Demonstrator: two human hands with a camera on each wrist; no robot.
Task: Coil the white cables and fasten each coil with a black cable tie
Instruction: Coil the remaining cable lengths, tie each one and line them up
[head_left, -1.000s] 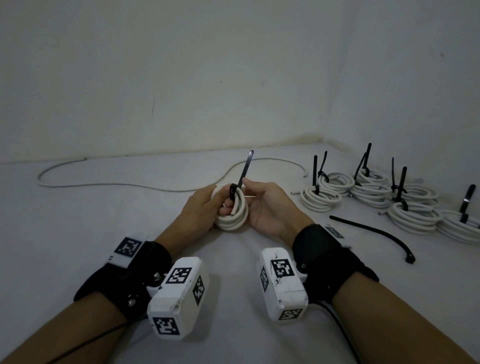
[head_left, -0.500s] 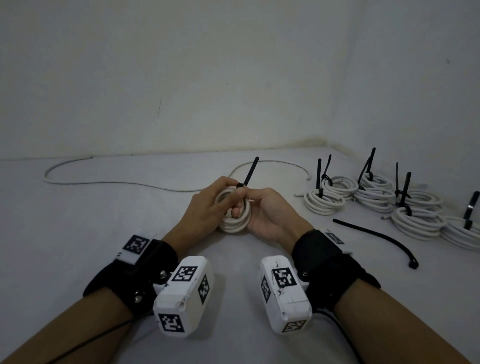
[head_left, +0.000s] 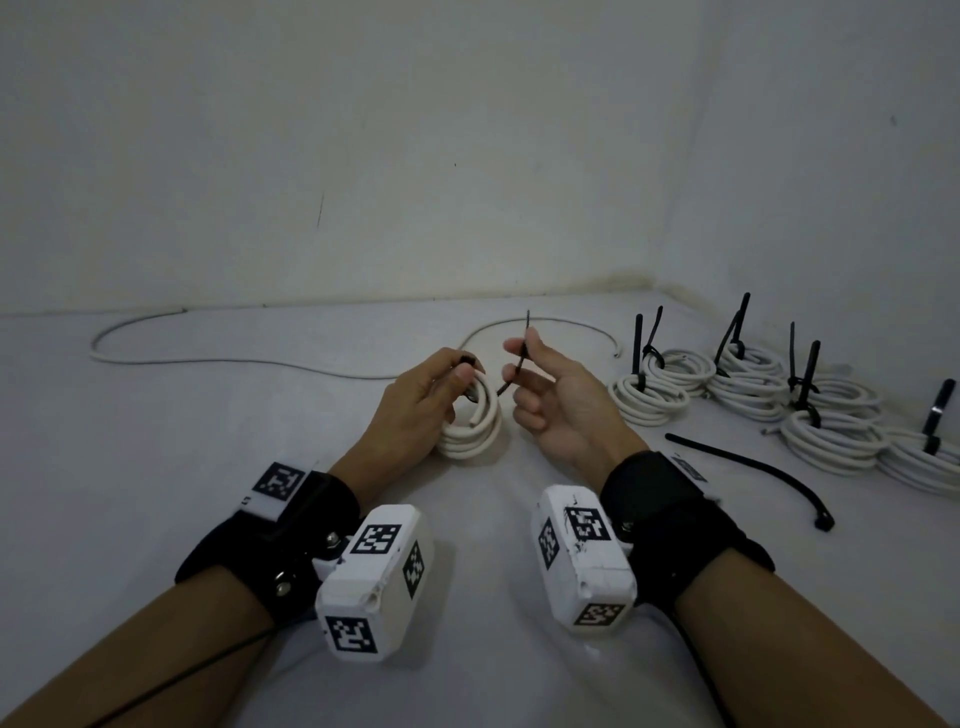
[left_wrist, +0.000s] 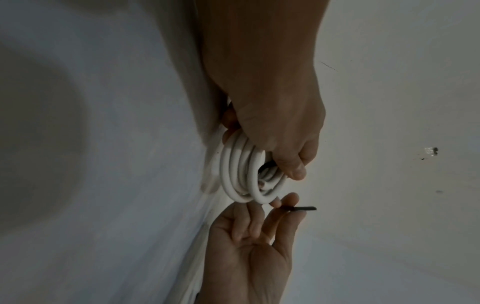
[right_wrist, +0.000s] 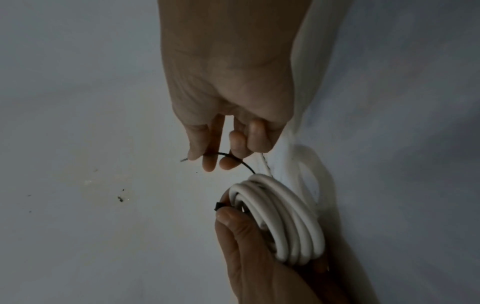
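My left hand (head_left: 421, 397) grips a white cable coil (head_left: 475, 426) that stands on edge on the white surface; its thumb holds the black cable tie's head (right_wrist: 219, 205) against the coil (right_wrist: 283, 222). My right hand (head_left: 540, 387) pinches the tie's tail (head_left: 524, 345) between thumb and fingers, a little to the right of the coil. The tie (right_wrist: 233, 159) arcs from the right fingers into the coil. In the left wrist view the coil (left_wrist: 246, 174) hangs from the left hand (left_wrist: 272, 127), and the tie's tip (left_wrist: 303, 208) sticks out of the right fingers.
Several tied coils (head_left: 753, 389) with upright black tie tails sit at the right by the wall. A loose black cable tie (head_left: 753, 470) lies before them. An uncoiled white cable (head_left: 234, 358) runs along the back of the surface.
My hands have drawn apart: the right hand pulled the tie's tail away to the right of the coil. The tie's head now sits under my left thumb.
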